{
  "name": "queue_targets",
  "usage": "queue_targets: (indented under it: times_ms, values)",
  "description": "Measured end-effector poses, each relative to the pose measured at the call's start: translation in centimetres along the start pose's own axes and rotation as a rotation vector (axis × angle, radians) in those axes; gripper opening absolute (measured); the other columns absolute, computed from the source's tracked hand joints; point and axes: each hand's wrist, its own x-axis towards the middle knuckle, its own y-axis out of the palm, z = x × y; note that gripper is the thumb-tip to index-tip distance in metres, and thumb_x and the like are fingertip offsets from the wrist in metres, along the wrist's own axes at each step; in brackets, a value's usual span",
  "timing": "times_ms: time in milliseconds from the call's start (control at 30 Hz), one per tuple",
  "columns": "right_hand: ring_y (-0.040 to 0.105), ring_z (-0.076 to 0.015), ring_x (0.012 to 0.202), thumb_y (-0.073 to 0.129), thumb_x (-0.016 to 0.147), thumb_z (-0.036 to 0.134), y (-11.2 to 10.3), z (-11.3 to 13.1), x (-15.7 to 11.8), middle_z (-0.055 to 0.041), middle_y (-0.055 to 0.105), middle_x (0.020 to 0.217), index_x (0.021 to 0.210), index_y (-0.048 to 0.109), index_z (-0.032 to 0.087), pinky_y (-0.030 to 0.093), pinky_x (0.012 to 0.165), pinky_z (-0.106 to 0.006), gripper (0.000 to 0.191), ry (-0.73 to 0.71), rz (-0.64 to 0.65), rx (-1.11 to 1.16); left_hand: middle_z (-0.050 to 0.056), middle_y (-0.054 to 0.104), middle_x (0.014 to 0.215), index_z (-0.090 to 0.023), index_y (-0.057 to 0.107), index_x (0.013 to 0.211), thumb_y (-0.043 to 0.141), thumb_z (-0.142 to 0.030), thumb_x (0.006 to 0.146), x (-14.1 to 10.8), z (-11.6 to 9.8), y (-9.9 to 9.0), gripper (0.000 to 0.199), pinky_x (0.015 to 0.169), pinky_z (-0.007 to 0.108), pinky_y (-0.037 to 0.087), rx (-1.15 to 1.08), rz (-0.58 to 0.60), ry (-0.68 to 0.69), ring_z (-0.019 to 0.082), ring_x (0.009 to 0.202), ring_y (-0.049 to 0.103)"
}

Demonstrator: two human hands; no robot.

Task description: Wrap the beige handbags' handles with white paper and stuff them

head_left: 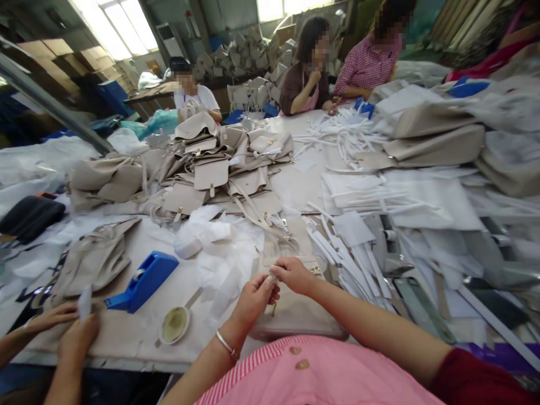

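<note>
My left hand [258, 295] and my right hand [292, 274] meet over a beige bag [299, 312] at the table's front edge. Fingers of both are closed together around something small and pale, mostly hidden between the fingertips. Gold-coloured hardware [315, 270] shows on the bag just right of my right hand. Left of my hands lies crumpled white tissue [215, 247]. Long white paper strips [348, 264] are spread to the right.
A blue tape dispenser [145, 280] and a round dish [175, 324] lie to the left. A co-worker's hands [76, 329] hold a white piece at the far left. Beige bags [211, 175] are piled ahead. Several people sit across the table.
</note>
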Motion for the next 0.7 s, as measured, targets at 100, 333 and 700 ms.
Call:
queue_targets:
  times_ms: [100,333,700]
  values:
    - [0.038,-0.0096,0.042,0.052,0.084,0.035,0.4,-0.5,0.3,0.0050,0.048,0.049,0.063,0.050,0.021,0.030,0.045,-0.024,0.026,0.218,0.089,0.245,0.002,0.061,0.071,-0.013,0.064,0.090,0.057,-0.056,0.085,0.5,0.0,0.1,0.043,0.056,0.022,0.045,0.062,0.021,0.033,0.010,0.060,0.056]
    - [0.061,-0.0174,0.086,0.057,0.086,0.030,-9.4,-3.1,0.5,-0.0061,0.067,0.094,0.094,0.065,0.019,0.044,0.079,-0.029,0.016,-0.017,-0.346,-0.488,0.001,0.060,0.067,-0.012,0.065,0.087,0.066,-0.060,0.076,1.1,0.5,-0.4,0.049,0.052,0.019,0.043,-0.073,-0.192,-0.028,0.009,0.055,0.052]
    - [0.061,-0.0401,0.099,0.075,0.068,0.019,-25.2,-7.0,2.1,-0.0281,0.064,0.107,0.112,0.060,0.008,0.045,0.078,-0.048,0.048,0.629,-0.585,-0.821,0.004,0.066,0.075,-0.013,0.067,0.101,0.069,-0.059,0.073,0.5,0.0,-0.7,0.054,0.062,0.025,0.051,-0.139,-0.251,-0.024,0.013,0.063,0.061]
